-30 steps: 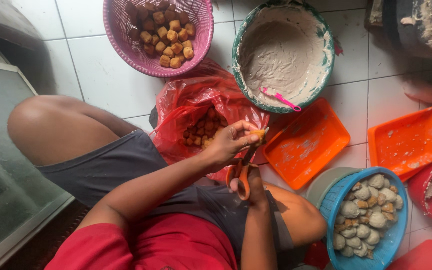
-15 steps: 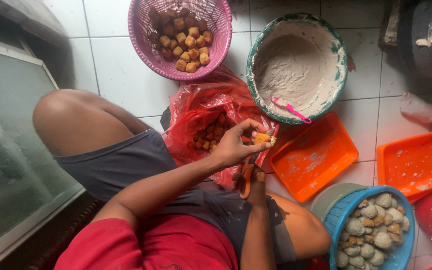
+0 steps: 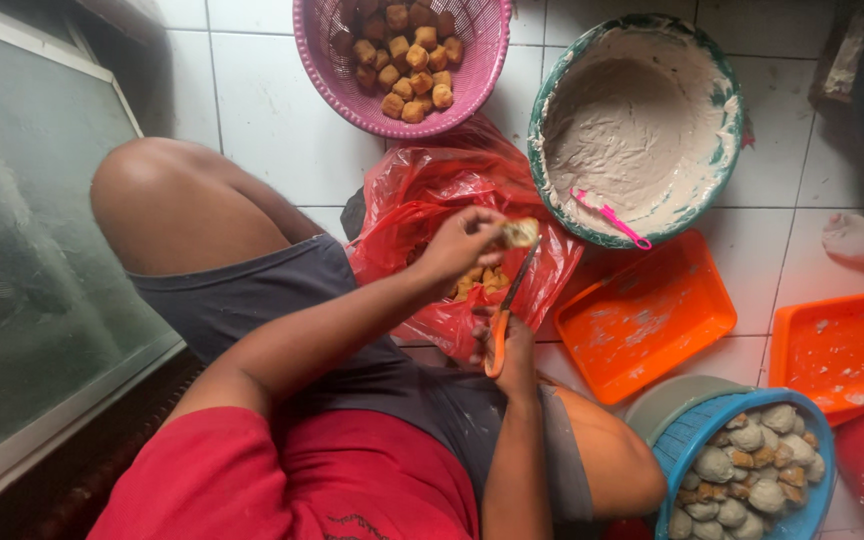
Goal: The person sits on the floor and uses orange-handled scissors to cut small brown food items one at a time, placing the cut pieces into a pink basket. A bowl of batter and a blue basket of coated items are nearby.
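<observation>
While the left hand [image 3: 460, 243] pinches one small golden tofu puff [image 3: 521, 233] between closed fingertips, the right hand [image 3: 508, 350] grips the orange handles of one pair of scissors [image 3: 505, 311], its fingers curled shut around them and the blades pointing up to touch the puff. Both hands work directly over one red plastic bag [image 3: 422, 205], which serves as the landmark: it lies open on the white tiled floor [image 3: 262, 120], with several more puffs showing inside, too bunched to count.

Just above the bag stands one pink basket [image 3: 472, 70] heaped with fried puffs. Above and right of the bag sits one green-rimmed bowl [image 3: 542, 120] smeared with pale paste, one pink spoon [image 3: 610, 217] lying against its lower wall. Right of the bag are two orange trays [image 3: 652, 330], the nearer just beside it, the second [image 3: 852, 350] further right. Below and right of the bag, one blue basket [image 3: 687, 445] holds filled, paste-covered pieces. Farthest right of the bag, one red tub [image 3: 857, 450] is cut off by the edge.
</observation>
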